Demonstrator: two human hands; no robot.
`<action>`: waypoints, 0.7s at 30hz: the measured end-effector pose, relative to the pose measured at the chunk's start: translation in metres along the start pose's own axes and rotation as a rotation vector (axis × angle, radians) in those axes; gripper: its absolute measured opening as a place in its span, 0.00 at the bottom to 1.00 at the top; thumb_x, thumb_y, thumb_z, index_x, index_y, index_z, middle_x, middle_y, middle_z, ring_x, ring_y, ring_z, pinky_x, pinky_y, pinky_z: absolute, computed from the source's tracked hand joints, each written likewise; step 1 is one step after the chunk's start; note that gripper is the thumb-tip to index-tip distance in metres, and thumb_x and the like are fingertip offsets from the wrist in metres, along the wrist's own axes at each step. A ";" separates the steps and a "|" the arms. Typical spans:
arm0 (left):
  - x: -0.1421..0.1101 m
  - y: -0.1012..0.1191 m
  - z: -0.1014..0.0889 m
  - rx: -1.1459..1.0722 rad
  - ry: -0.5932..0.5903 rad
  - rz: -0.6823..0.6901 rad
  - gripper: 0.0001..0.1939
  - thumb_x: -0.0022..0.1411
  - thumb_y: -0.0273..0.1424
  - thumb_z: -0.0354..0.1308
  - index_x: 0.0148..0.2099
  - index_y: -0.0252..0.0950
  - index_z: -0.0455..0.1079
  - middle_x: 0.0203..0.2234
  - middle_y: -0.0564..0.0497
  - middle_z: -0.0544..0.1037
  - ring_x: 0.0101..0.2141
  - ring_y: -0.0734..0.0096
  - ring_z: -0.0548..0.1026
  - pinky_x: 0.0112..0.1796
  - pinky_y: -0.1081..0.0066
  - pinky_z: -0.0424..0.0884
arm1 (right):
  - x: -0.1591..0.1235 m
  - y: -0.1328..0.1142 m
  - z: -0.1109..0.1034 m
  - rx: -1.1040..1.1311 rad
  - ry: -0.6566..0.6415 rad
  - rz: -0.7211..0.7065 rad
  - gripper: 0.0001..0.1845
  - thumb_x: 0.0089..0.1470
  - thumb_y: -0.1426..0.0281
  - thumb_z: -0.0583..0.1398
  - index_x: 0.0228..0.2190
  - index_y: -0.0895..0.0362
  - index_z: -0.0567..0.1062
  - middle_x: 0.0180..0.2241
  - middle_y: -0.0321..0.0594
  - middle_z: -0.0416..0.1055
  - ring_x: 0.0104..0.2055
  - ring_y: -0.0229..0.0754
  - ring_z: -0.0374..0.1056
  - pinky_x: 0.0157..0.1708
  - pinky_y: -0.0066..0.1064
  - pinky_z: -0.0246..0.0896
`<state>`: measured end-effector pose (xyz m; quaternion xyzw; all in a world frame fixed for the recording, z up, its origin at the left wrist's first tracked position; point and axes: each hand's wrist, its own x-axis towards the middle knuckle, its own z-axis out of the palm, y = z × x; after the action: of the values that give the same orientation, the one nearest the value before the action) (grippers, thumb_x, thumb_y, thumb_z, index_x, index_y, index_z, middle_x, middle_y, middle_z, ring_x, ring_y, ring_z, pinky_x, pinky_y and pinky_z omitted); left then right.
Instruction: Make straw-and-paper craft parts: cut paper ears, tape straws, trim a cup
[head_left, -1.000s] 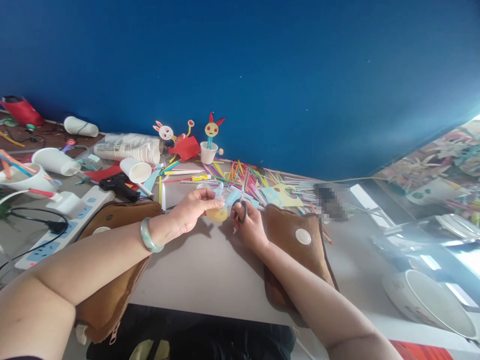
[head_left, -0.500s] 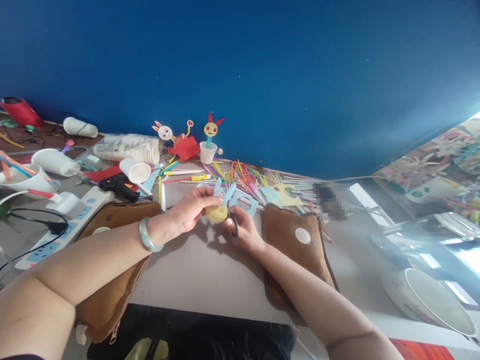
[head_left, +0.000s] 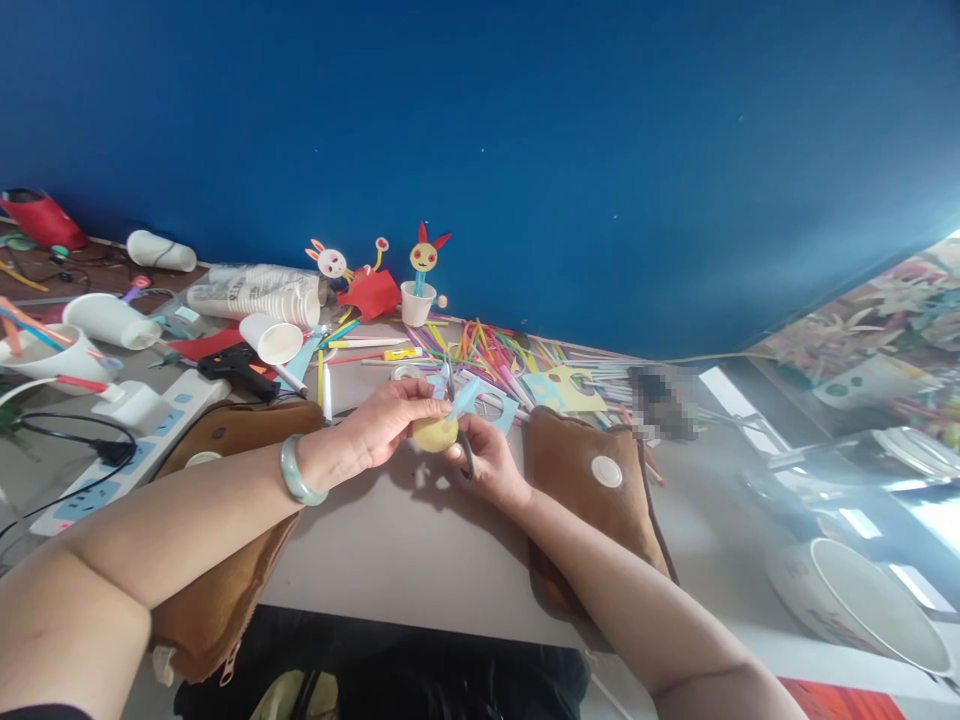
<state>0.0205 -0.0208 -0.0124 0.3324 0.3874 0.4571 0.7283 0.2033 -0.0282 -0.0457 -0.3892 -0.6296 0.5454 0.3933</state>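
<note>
My left hand (head_left: 401, 415) pinches a round yellow paper piece (head_left: 435, 434) with light-blue paper ears (head_left: 466, 395) rising from its top. It is held above the table in front of me. My right hand (head_left: 489, 462) is closed round the dark handles of a pair of scissors (head_left: 466, 455). Their blades point up and lie against the blue ears, partly hidden by the paper and my fingers. Behind my hands lies a blue sheet with cut-out holes (head_left: 495, 408).
Colourful pipe cleaners (head_left: 487, 345) are heaped along the wall. A paper cup (head_left: 416, 303) holds a rabbit-like figure. To the left lie a glue gun (head_left: 240, 372), stacked cups (head_left: 255, 300) and a power strip (head_left: 161, 440). Brown cushions (head_left: 577, 500) flank my arms; a white bowl (head_left: 855, 605) stands right.
The blue ears have tilted and shifted slightly to the right between the scissor blades. My hands have barely moved, and both keep their hold.
</note>
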 end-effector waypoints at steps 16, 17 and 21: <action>-0.002 0.001 0.003 0.014 0.022 -0.001 0.18 0.39 0.32 0.76 0.29 0.35 0.71 0.24 0.54 0.76 0.27 0.72 0.74 0.31 0.70 0.66 | 0.001 0.001 0.002 0.005 0.022 -0.004 0.30 0.38 0.47 0.72 0.24 0.56 0.66 0.20 0.31 0.63 0.23 0.32 0.53 0.22 0.26 0.49; -0.002 0.001 0.003 0.013 0.024 -0.003 0.18 0.39 0.32 0.76 0.29 0.35 0.71 0.23 0.55 0.76 0.27 0.72 0.74 0.31 0.70 0.65 | 0.001 0.000 0.002 0.004 0.023 -0.002 0.30 0.38 0.47 0.72 0.23 0.56 0.66 0.20 0.31 0.63 0.22 0.32 0.53 0.22 0.26 0.49; -0.001 0.001 0.004 0.009 0.026 -0.001 0.18 0.39 0.32 0.76 0.29 0.35 0.71 0.23 0.55 0.76 0.26 0.73 0.73 0.30 0.71 0.65 | 0.000 -0.001 0.003 0.002 0.026 0.003 0.30 0.38 0.46 0.71 0.23 0.56 0.66 0.19 0.30 0.62 0.22 0.32 0.53 0.22 0.26 0.50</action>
<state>0.0229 -0.0221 -0.0098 0.3294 0.3992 0.4593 0.7219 0.2003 -0.0292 -0.0446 -0.3969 -0.6233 0.5414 0.4011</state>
